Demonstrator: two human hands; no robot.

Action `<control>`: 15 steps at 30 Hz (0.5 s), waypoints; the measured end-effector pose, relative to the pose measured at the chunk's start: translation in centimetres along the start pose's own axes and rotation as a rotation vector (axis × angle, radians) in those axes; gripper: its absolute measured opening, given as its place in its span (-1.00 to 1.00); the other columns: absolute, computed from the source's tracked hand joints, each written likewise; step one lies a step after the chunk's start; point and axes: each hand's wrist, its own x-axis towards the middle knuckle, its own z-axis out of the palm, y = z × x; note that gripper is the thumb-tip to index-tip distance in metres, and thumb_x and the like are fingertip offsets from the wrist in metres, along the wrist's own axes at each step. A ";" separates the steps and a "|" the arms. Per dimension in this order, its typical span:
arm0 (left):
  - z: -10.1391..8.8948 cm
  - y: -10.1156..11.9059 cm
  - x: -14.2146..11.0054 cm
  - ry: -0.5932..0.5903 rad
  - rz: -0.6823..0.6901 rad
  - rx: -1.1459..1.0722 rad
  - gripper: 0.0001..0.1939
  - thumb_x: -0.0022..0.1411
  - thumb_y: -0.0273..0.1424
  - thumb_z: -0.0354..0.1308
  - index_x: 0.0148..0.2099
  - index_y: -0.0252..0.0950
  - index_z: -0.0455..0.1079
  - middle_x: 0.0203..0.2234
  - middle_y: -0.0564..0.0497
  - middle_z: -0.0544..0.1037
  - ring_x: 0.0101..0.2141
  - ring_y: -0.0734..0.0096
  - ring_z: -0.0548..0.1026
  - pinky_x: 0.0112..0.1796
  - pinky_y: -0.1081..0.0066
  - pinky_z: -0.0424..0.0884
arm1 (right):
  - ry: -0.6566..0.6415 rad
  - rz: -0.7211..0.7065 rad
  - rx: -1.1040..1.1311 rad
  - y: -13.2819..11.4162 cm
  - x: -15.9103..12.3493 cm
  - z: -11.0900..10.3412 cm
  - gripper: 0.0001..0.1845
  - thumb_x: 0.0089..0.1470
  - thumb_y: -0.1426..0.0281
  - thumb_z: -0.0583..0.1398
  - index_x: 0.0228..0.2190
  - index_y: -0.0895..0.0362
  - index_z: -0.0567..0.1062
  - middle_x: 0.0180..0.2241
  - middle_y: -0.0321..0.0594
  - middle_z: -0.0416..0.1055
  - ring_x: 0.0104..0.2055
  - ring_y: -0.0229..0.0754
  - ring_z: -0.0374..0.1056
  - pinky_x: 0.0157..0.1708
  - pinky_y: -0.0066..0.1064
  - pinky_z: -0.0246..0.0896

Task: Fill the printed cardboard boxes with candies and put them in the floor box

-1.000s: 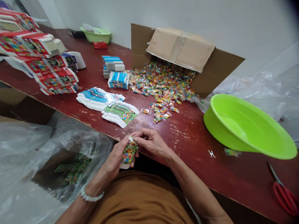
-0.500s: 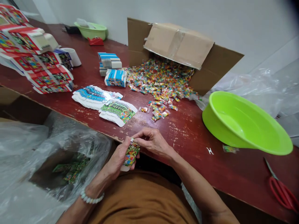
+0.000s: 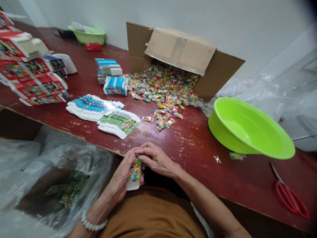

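Observation:
My left hand (image 3: 123, 177) is wrapped round a small printed candy box (image 3: 135, 172), green with bright pictures, held over my lap at the table edge. My right hand (image 3: 156, 159) has its fingers closed on the top end of the same box; the fingers hide that end. A white flap sticks out at the box's lower end. Just past my hands lies a fanned stack of flat green cartons (image 3: 119, 122), beside a fan of blue ones (image 3: 92, 106). Several wrapped candies (image 3: 162, 123) lie loose on the table near them.
An open cardboard box (image 3: 180, 49) spills a heap of candies (image 3: 163, 86). A tilted green basin (image 3: 250, 129) and red-handled scissors (image 3: 289, 196) are on the right. Red boxes (image 3: 37, 84) stack at left; a plastic-lined container (image 3: 61, 178) with green cartons stands below.
The view has shifted slightly, so most things on the table sit further left. My right fingers have moved to cover more of the box's top end, where a white flap showed before.

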 end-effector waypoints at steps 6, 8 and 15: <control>-2.3 -0.8 -2.1 -0.022 -0.175 -0.068 -0.48 0.03 -0.15 0.47 -0.02 -0.21 0.43 -0.31 -0.04 0.64 -0.29 0.26 0.60 -0.23 0.37 0.51 | 0.426 0.144 -0.624 4.7 4.0 -6.2 -0.52 0.11 0.35 0.32 0.08 0.12 0.49 0.09 0.06 0.37 0.16 0.12 0.23 0.19 -0.01 0.13; -4.3 -0.7 -2.5 -0.007 -0.182 0.037 -0.57 0.04 -0.14 0.46 -0.14 -0.25 0.46 -0.36 -0.03 0.63 -0.34 0.28 0.58 -0.28 0.38 0.48 | 0.459 0.208 -0.664 6.0 5.0 -7.5 -0.67 0.10 0.40 0.30 -0.06 0.15 0.56 0.00 0.06 0.43 0.09 0.12 0.26 0.15 -0.04 0.13; -11.5 2.6 -3.3 -0.287 -0.168 0.743 -0.69 -0.01 -0.19 0.45 -0.25 -0.24 0.56 -0.44 0.04 0.60 -0.40 0.29 0.48 -0.37 0.47 0.30 | 0.646 0.226 -0.497 7.1 5.2 -10.0 -0.77 0.17 0.44 0.15 -0.30 0.14 0.64 -0.23 -0.04 0.51 -0.08 -0.01 0.35 0.04 -0.18 0.20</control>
